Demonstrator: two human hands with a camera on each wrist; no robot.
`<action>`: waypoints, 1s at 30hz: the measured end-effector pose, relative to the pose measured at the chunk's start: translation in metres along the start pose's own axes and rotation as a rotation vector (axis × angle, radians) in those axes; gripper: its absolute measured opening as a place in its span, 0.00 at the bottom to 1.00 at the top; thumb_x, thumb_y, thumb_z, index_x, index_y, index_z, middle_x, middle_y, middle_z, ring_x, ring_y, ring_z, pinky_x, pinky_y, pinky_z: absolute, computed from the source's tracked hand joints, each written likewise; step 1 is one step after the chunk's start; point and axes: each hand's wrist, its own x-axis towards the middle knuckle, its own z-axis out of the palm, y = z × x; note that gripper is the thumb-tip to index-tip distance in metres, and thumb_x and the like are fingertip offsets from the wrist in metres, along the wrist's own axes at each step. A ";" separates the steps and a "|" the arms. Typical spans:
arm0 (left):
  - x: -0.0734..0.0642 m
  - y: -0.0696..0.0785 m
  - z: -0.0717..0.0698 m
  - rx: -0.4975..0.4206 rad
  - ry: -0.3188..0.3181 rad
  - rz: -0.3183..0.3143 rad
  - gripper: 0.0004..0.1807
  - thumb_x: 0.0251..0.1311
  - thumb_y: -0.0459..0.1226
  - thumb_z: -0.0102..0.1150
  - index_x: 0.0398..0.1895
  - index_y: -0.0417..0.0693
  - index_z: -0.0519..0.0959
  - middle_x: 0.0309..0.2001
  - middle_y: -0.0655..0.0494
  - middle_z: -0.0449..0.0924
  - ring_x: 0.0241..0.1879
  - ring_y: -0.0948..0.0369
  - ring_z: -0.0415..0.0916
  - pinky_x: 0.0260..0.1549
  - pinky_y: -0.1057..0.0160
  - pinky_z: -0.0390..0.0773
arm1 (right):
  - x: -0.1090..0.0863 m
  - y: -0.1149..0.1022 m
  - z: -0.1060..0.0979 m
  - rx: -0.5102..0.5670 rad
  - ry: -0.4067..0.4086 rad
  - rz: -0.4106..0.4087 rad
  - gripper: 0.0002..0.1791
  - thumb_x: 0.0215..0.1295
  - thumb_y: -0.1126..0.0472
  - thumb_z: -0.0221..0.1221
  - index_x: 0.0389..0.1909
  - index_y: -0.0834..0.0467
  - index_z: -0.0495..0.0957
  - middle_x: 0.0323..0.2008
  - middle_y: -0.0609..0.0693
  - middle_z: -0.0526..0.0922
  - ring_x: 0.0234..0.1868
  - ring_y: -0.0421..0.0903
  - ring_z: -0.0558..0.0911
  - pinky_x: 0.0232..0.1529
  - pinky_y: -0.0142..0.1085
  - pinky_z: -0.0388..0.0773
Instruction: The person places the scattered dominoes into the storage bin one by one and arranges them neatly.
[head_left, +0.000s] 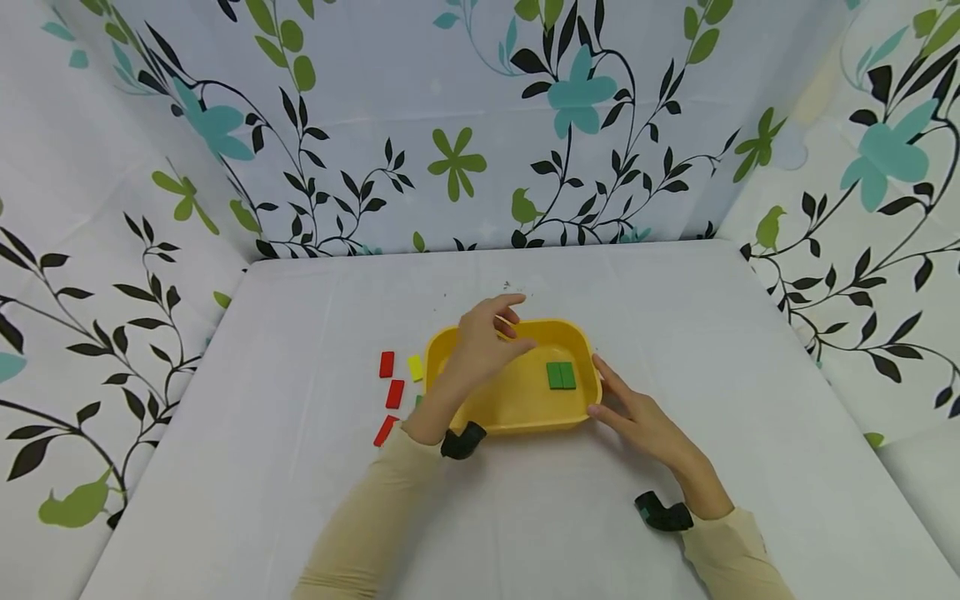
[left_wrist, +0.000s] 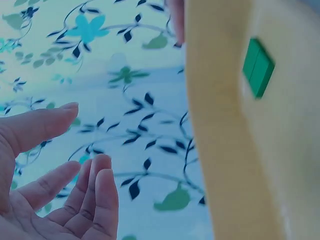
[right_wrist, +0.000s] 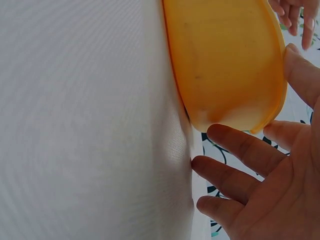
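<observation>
A yellow tray (head_left: 517, 414) stands on the white table, and two green blocks (head_left: 561, 376) lie side by side on its floor toward the right. Above the tray's left part hovers my left hand (head_left: 483, 342), thumb and fingers apart with nothing between them. The left wrist view shows that same hand (left_wrist: 65, 185) with its gap bare and the tray wall beside it. My right hand (head_left: 637, 417) touches the tray's right end, fingers spread and fairly straight. In the right wrist view, its thumb and fingertips (right_wrist: 222, 135) rest against the tray's rim and outer wall.
Left of the tray lie three red blocks (head_left: 394, 393) in a loose column. Beside them are a yellow block (head_left: 416, 367) and a green block (head_left: 418, 402) partly hidden by my left forearm. A leaf-patterned curtain (head_left: 450, 100) hangs behind the table (head_left: 675, 317).
</observation>
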 end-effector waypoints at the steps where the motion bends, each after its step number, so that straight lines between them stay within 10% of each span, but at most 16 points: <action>1: 0.000 0.000 -0.008 0.003 0.020 0.004 0.32 0.53 0.34 0.71 0.64 0.46 0.73 0.45 0.46 0.77 0.40 0.54 0.78 0.42 0.61 0.82 | 0.000 0.000 0.000 -0.001 0.003 -0.001 0.43 0.71 0.52 0.56 0.79 0.44 0.42 0.64 0.65 0.71 0.67 0.65 0.68 0.63 0.67 0.60; 12: -0.006 -0.037 -0.074 0.013 0.130 -0.076 0.32 0.55 0.34 0.70 0.65 0.48 0.72 0.46 0.45 0.77 0.43 0.52 0.78 0.48 0.57 0.81 | 0.000 0.005 0.001 0.001 0.002 -0.023 0.42 0.72 0.53 0.55 0.78 0.43 0.42 0.66 0.66 0.69 0.69 0.66 0.66 0.63 0.66 0.60; 30: -0.025 -0.116 -0.119 0.042 0.194 -0.292 0.33 0.58 0.36 0.66 0.68 0.48 0.69 0.54 0.40 0.74 0.48 0.50 0.74 0.37 0.74 0.76 | -0.001 0.002 0.000 -0.005 0.008 -0.024 0.42 0.71 0.53 0.56 0.79 0.46 0.43 0.65 0.66 0.70 0.68 0.66 0.67 0.62 0.64 0.64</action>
